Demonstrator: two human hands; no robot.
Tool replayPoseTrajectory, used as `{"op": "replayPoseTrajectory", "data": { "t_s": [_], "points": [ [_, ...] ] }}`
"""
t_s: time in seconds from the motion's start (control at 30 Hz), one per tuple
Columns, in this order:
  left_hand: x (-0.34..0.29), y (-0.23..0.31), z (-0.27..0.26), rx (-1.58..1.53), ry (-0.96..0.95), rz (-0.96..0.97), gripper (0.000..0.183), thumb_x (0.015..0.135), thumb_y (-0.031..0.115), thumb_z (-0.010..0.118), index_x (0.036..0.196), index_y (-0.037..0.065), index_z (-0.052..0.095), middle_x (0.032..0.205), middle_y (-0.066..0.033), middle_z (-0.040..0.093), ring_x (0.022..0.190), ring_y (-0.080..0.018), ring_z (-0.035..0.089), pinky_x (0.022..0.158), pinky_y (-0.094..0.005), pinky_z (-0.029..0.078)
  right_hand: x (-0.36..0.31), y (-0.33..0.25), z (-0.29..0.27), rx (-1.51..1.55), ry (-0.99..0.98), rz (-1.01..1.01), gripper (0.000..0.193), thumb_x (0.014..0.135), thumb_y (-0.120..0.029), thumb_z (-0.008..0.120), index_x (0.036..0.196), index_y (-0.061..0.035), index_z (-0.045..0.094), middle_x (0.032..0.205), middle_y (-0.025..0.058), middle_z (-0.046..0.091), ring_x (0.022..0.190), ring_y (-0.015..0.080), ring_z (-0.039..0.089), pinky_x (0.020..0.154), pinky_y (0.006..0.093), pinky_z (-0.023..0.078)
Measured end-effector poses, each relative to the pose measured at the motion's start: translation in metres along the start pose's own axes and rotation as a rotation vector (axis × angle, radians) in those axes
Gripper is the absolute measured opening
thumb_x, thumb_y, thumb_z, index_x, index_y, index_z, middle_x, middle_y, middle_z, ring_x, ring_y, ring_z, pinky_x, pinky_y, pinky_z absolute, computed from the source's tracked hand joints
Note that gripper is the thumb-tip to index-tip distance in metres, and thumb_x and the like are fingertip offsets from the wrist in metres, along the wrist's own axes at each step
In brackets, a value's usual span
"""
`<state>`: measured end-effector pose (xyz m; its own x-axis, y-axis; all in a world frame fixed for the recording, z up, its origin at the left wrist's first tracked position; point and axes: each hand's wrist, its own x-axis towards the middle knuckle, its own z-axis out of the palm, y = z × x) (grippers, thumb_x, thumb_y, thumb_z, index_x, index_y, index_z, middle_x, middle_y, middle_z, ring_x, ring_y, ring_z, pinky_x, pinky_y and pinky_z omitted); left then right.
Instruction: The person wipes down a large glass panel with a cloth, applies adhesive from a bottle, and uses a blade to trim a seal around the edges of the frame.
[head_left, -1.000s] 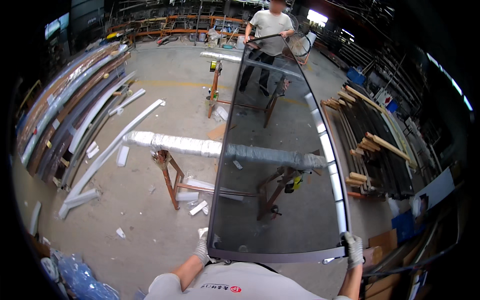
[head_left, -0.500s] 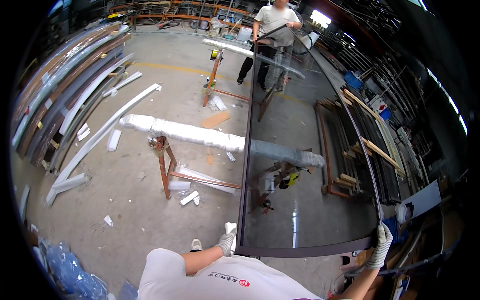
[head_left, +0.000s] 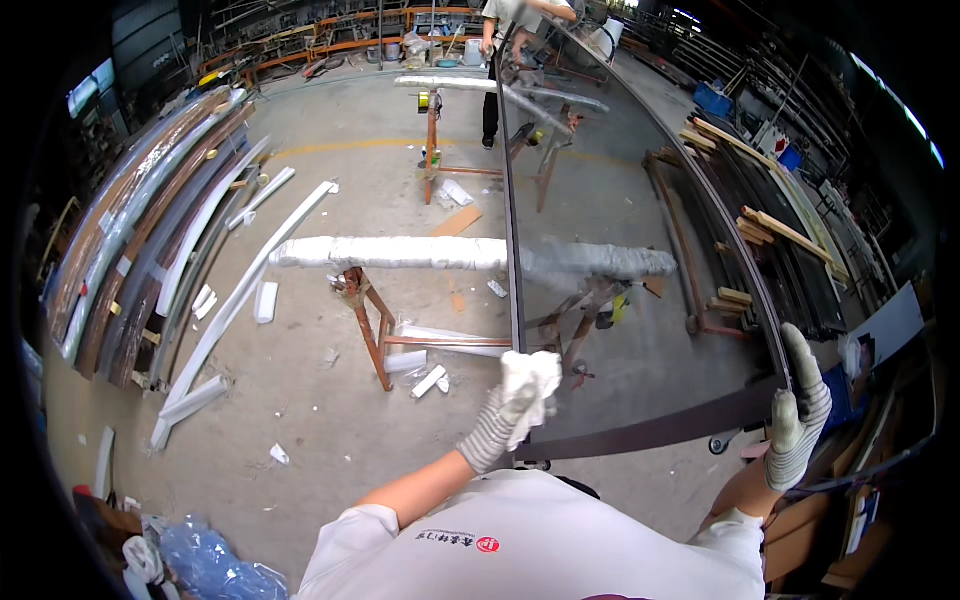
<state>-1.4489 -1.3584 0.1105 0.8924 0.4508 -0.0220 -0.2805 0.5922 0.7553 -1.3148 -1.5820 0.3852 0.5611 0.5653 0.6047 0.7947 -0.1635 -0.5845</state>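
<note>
My left hand (head_left: 500, 418) holds a white wad (head_left: 543, 385) at the panel's (head_left: 650, 345) left edge. My right hand (head_left: 800, 415) grips its near right corner.

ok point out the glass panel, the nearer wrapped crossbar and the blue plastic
Glass panel (head_left: 605, 215), head view, on the pane
Nearer wrapped crossbar (head_left: 400, 252), head view, stretch left of the panel
Blue plastic (head_left: 215, 560), head view, crumpled middle
</note>
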Motion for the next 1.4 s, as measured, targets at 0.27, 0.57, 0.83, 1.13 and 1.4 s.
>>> {"op": "replayPoseTrajectory", "data": {
  "t_s": [0.27, 0.57, 0.83, 1.13, 1.4],
  "points": [
    [-0.031, 0.095, 0.06, 0.632, -0.291, 0.489, 0.039, 0.087, 0.039, 0.059, 0.109, 0.009, 0.05, 0.107, 0.0007, 0.049, 0.097, -0.0119, 0.044, 0.087, -0.0271, 0.038, -0.009, -0.018, 0.063, 0.764, -0.453, -0.236, 0.088, 0.061, -0.033, 0.075, 0.13, 0.0083, 0.04, 0.12, 0.0221, 0.055, 0.106, 0.0265, 0.059, 0.09, 0.0332, 0.046],
    [-0.096, 0.129, 0.063, 0.194, 0.576, 0.918, 0.068, 0.08, 0.063, 0.052, 0.123, 0.011, 0.047, 0.092, -0.0122, 0.063, 0.067, -0.0226, 0.063, 0.054, -0.036, 0.054, -0.063, 0.155, 0.245, 0.585, -0.33, 0.517, 0.058, 0.086, -0.04, 0.06, 0.125, 0.0007, 0.046, 0.112, 0.0186, 0.059, 0.105, 0.0299, 0.058, 0.089, 0.0366, 0.047],
    [-0.144, 0.149, -0.076, -0.37, 0.832, 0.844, 0.05, 0.077, 0.063, 0.054, 0.086, 0.014, 0.06, 0.061, -0.0024, 0.056, 0.044, -0.0181, 0.049, 0.041, -0.0298, 0.04, -0.249, 0.202, 0.361, 1.602, -0.885, 1.695, 0.068, 0.076, -0.067, 0.052, 0.117, -0.0137, 0.059, 0.115, 0.0083, 0.061, 0.102, 0.0263, 0.055, 0.09, 0.0455, 0.045],
    [-0.193, 0.04, -0.279, -0.458, 0.605, 0.651, 0.037, 0.085, 0.043, 0.046, 0.104, 0.013, 0.059, 0.093, -0.0031, 0.06, 0.083, -0.021, 0.058, 0.069, -0.0354, 0.049, -0.226, 0.152, 0.304, 1.335, -0.293, 1.893, 0.057, 0.087, -0.057, 0.041, 0.118, -0.0101, 0.052, 0.119, 0.0095, 0.055, 0.103, 0.0317, 0.051, 0.092, 0.0455, 0.044],
    [-0.094, -0.07, -0.124, -0.808, 1.082, 0.014, 0.025, 0.078, 0.034, 0.052, 0.089, 0.012, 0.058, 0.078, -0.0008, 0.056, 0.072, -0.0195, 0.056, 0.059, -0.0395, 0.047, -0.232, 0.302, 0.189, 0.849, -0.026, 1.754, 0.055, 0.086, -0.061, 0.037, 0.082, -0.0112, 0.061, 0.061, 0.006, 0.054, 0.055, 0.0214, 0.054, 0.054, 0.0406, 0.047]
  ]
}}
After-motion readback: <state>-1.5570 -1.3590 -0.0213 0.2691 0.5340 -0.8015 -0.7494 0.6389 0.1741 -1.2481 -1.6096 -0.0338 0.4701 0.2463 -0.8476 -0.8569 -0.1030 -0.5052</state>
